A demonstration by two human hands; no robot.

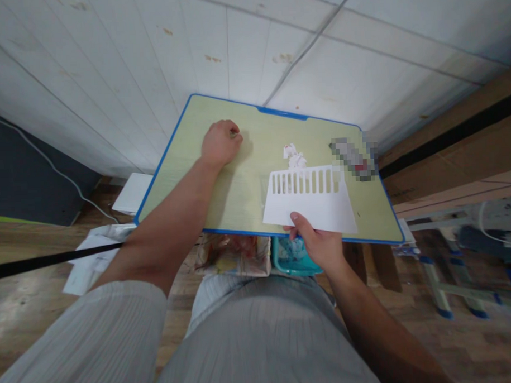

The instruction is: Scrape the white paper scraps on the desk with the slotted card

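My right hand (320, 242) grips the near edge of a white sheet (308, 209), thumb on top and fingers underneath. A row of several long rounded slots is cut along the sheet's far side. Just beyond that slotted edge lies a small heap of crumpled white scraps (295, 156). My left hand (221, 142) is closed near the far left of the yellow-green tabletop (234, 200), its fingers curled around something small that I cannot make out. Both hands are over the blue-rimmed table, apart from each other.
A pixelated object (355, 157) lies at the table's right side. Below the near edge are a teal basket (297, 262) and a bag (236, 256). A white panelled wall (242, 52) stands behind, and cardboard boxes (454, 134) are at the right.
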